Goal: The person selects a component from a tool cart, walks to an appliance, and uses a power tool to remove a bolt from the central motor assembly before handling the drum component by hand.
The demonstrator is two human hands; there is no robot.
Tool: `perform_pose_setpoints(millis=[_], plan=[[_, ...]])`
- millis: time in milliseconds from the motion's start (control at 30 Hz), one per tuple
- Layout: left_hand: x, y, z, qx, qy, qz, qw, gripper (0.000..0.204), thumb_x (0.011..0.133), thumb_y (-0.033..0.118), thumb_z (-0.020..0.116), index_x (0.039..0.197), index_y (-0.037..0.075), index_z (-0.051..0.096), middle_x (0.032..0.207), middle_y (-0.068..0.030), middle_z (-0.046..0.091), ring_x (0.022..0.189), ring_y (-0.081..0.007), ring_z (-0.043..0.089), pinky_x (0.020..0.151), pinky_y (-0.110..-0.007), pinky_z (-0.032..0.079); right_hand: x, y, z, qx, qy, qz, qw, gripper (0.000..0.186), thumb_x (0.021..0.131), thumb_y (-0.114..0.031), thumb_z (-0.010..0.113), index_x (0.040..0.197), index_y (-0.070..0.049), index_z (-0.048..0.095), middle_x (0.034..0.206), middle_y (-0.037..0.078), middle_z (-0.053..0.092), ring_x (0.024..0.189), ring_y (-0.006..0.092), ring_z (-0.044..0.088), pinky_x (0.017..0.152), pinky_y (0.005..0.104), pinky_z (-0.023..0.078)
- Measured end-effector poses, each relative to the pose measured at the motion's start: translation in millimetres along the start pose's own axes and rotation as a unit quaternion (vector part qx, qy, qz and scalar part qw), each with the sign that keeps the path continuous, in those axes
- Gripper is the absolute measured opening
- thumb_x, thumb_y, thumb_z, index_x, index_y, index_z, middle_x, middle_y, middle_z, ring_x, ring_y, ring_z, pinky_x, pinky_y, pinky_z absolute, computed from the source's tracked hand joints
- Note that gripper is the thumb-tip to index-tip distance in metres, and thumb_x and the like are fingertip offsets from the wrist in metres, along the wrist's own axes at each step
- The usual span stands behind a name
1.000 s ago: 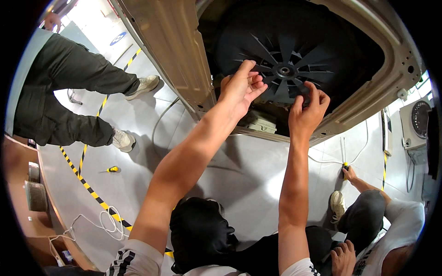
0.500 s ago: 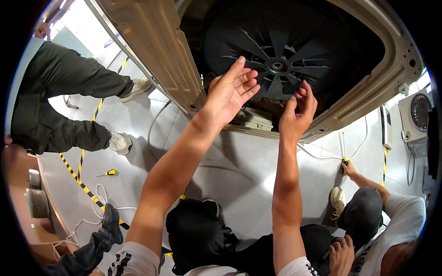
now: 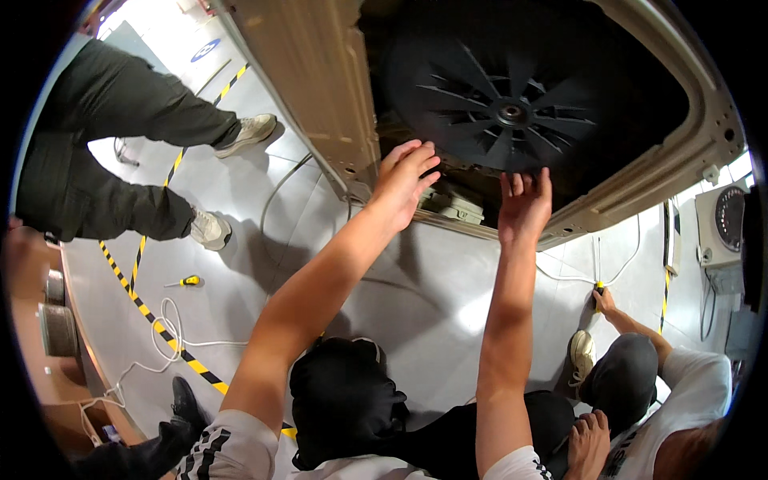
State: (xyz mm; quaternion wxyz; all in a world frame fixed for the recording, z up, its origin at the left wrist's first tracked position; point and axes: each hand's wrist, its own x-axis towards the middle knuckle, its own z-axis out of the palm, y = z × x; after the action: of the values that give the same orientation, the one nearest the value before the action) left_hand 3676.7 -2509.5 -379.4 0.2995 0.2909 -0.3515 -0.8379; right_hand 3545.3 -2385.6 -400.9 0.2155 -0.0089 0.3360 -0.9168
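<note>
1. Black ribbed disc [image 3: 512, 114]; inside tan metal cabinet [image 3: 312, 72];
2. Left hand [image 3: 406, 182]; fingers loosely parted, below left of disc;
3. Right hand [image 3: 526, 206]; fingers upturned, slightly apart, near disc's lower rim, contact unclear.

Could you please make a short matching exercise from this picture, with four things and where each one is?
Things:
1. Ribbed disc
2. Right hand
3. Screwdriver at picture left
4. Screwdriver at picture right

Places:
A. Gripped by a co-worker's hand
B. By the disc's lower edge
C. Inside the beige metal cabinet
D. Lying on the floor

Pairs: 1-C, 2-B, 3-D, 4-A
</note>
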Motion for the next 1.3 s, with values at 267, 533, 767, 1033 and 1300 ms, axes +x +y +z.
perform_pose_setpoints(millis=[267,533,767,1033,1300], plan=[[13.4,6.1,17.6,0.009,-0.065,0.056,0.996,0.025,0.077,0.009,0.061,0.094,0.01,0.043,0.095,-0.0011,0.047,0.1,-0.0137,0.044,0.093,-0.035,0.032,-0.7,-8.2,3.1,-0.024,-0.029,0.034,0.999,0.034,0.086,-0.043,0.051,0.102,-0.013,0.052,0.101,0.006,0.052,0.1,0.0239,0.048,0.095,0.0417,0.035],[17.6,-4.3,12.2,-0.021,-0.051,0.044,0.997,0.026,0.075,0.007,0.061,0.094,0.008,0.043,0.101,-0.0044,0.045,0.101,-0.0164,0.045,0.093,-0.035,0.035,-3.6,-6.2,7.1,0.004,-0.048,0.079,0.996,0.053,0.084,-0.051,0.048,0.116,-0.01,0.045,0.12,0.013,0.044,0.113,0.032,0.043,0.101,0.0458,0.029],[23.1,-4.9,12.1,-0.023,-0.034,0.052,0.998,0.025,0.076,0.007,0.058,0.097,0.007,0.044,0.098,-0.006,0.046,0.099,-0.0179,0.047,0.09,-0.036,0.04,-2.4,-11.3,7.5,0.013,-0.036,0.102,0.994,0.063,0.083,-0.057,0.042,0.125,-0.011,0.041,0.128,0.014,0.042,0.118,0.0318,0.041,0.1,0.0467,0.029],[25.5,2.8,12.6,0.03,-0.051,0.032,0.998,0.036,0.078,0.015,0.058,0.109,0.01,0.041,0.112,-0.0041,0.047,0.109,-0.0165,0.043,0.091,-0.039,0.037,6.1,-5.4,5.8,0.094,-0.014,0.118,0.988,0.076,0.081,-0.064,0.035,0.123,0.0,0.038,0.13,0.014,0.037,0.12,0.0292,0.037,0.102,0.0448,0.026],[27.1,10.9,9.8,0.08,-0.074,-0.004,0.994,0.03,0.078,0.018,0.062,0.097,0.009,0.041,0.107,-0.0053,0.049,0.105,-0.0191,0.045,0.089,-0.039,0.038,16.7,8.9,1.2,0.162,0.03,0.122,0.979,0.078,0.081,-0.065,0.032,0.122,0.001,0.037,0.13,0.014,0.037,0.119,0.0296,0.038,0.101,0.0462,0.026]])
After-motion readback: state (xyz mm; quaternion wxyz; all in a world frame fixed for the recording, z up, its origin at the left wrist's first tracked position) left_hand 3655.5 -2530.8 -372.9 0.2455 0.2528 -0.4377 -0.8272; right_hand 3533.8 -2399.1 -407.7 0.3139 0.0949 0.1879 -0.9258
